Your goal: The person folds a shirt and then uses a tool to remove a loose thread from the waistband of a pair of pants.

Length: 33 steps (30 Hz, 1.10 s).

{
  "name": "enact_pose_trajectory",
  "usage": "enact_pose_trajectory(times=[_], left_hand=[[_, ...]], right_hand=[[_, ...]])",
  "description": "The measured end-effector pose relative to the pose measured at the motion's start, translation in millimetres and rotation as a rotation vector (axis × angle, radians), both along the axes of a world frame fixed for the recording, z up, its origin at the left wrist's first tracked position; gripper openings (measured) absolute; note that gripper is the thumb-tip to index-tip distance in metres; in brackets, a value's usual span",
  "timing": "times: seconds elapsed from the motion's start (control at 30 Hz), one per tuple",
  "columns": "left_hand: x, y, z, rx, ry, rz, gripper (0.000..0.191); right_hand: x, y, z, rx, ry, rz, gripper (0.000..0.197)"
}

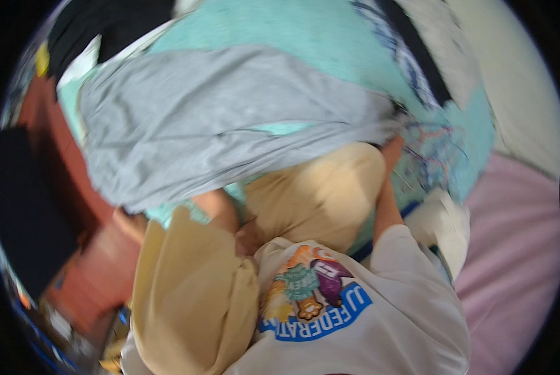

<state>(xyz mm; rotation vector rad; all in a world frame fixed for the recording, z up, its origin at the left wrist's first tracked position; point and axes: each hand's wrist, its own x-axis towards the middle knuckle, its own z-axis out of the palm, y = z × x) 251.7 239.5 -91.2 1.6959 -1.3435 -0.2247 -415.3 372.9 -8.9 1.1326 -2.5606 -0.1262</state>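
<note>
A light grey garment (205, 103) lies spread across a teal blanket (270, 28) in front of my crossed legs. A narrow gap in it shows the teal below. My right hand (394, 136) grips its narrow, bunched end at the right, beside a small dark patch. Blur and cloth hide most of those fingers. Beyond my left knee, my left hand (129, 224) is at the garment's near left corner, and its fingers are too blurred to read. Beige trousers (317, 192) cover my legs, and a bare ankle (219, 208) shows between them.
Dark cloth (115, 28) lies at the far left. A patterned blue-and-white cloth (404, 61) runs along the far right. Pink fabric (509, 253) and a cream surface (505, 79) border the right side. Reddish flooring (101, 262) and a dark panel (31, 211) are at left.
</note>
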Motion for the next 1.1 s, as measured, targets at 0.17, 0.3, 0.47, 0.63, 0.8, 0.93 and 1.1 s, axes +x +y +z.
enact_pose_trajectory(times=[0.17, 0.3, 0.47, 0.63, 0.8, 0.93, 1.1], left_hand=[[-10, -13, 0, 0.233, -0.026, 0.061, 0.035], [-7, -17, 12, 0.259, -0.033, 0.065, 0.035], [-7, -22, 21, 0.293, -0.018, 0.044, 0.035], [0, -17, 27, 0.316, -0.016, 0.064, 0.035], [6, -15, 26, 0.343, 0.001, 0.076, 0.036], [9, -15, 30, 0.37, 0.01, 0.07, 0.036], [15, -14, 38, 0.395, 0.023, 0.068, 0.036]], right_hand=[[-41, 38, 38, -0.069, -0.286, -0.031, 0.049], [-19, -20, 100, -0.631, -0.748, -0.226, 0.046], [-59, -43, 50, -0.267, -0.488, -0.217, 0.043], [-45, 5, 111, -1.221, -1.367, -0.137, 0.034], [-30, 48, 150, -1.795, -1.757, -0.062, 0.04], [-35, 84, 148, -1.724, -1.927, 0.053, 0.042], [-16, 89, 162, -1.705, -1.906, -0.075, 0.043]])
